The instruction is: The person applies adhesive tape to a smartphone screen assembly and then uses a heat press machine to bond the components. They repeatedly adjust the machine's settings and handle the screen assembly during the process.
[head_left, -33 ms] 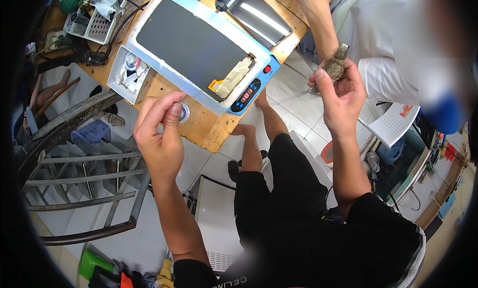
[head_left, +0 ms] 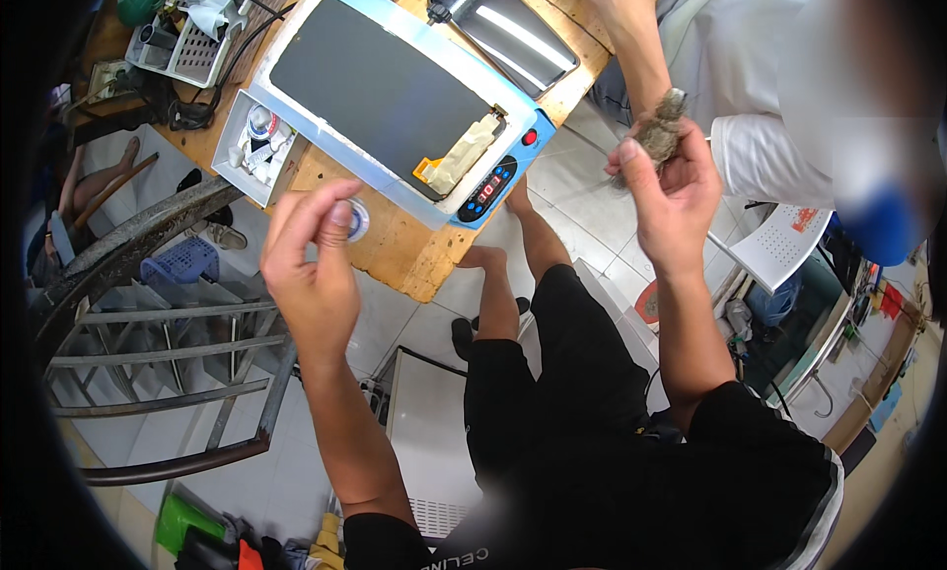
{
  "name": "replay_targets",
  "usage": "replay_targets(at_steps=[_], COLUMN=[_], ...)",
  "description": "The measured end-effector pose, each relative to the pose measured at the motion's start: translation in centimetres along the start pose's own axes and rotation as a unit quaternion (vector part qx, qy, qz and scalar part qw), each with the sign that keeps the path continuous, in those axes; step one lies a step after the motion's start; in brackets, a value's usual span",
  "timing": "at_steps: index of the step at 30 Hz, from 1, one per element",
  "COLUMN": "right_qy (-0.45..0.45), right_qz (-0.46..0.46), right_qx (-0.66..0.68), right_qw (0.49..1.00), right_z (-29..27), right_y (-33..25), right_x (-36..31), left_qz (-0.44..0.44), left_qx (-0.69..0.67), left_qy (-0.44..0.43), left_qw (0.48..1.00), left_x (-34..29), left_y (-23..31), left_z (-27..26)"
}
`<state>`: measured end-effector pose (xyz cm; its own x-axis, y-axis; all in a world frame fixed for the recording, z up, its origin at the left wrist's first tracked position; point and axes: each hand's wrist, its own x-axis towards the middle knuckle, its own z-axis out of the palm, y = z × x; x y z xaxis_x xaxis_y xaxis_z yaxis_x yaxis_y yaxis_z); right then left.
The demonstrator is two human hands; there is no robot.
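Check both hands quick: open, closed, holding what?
Left hand: closed, pinching a small round disc at its fingertips.
Right hand: closed on a grey fuzzy wad.

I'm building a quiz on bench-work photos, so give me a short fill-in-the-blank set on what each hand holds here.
1. The left hand pinches a small ____ disc between thumb and fingers.
2. The right hand holds a frayed grey-brown ____.
3. The blue-framed machine with a dark flat plate sits on a ____ table.

Missing words: round; wad; wooden
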<state>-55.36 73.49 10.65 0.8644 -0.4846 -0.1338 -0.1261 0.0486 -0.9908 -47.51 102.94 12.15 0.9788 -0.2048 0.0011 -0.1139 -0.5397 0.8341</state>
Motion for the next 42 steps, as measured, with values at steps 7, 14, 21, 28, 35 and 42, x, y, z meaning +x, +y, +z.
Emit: replay_targets(at_steps=[7,14,21,28,35,42], right_qy=[-0.051,-0.026,-0.036,-0.173,-0.147,-0.147], right_qz=[0.019,-0.052,-0.050,-0.051,-0.149,-0.265], right_qx=[0.050,0.007,0.011,0.038,-0.069,-0.266], right_qw=[0.997,0.998,0.998,0.983,0.975,0.915], right_z=[3.6,1.6,0.8,4.5,2.0,3.4], right_y=[0.0,0.1,0.2,0.7,0.5,-0.5], right_x=[-1.1,2.3,4.5,4.2,10.9,14.5], left_qz=[-0.047,-0.034,-0.024,-0.124,-0.053,-0.085], left_qx=[-0.054,-0.031,0.003,0.016,-0.012,0.034], left_qy=[0.104,0.054,0.037,0.128,0.045,0.035], left_qw=[0.992,0.997,0.999,0.984,0.998,0.995], left_x=[2.3,1.2,-0.5,-1.9,-2.5,-5.1], left_y=[-3.5,-1.6,-1.7,-4.9,-1.6,-0.8], left_z=[-1.8,-0.2,-0.8,-4.3,-1.1,-0.3])
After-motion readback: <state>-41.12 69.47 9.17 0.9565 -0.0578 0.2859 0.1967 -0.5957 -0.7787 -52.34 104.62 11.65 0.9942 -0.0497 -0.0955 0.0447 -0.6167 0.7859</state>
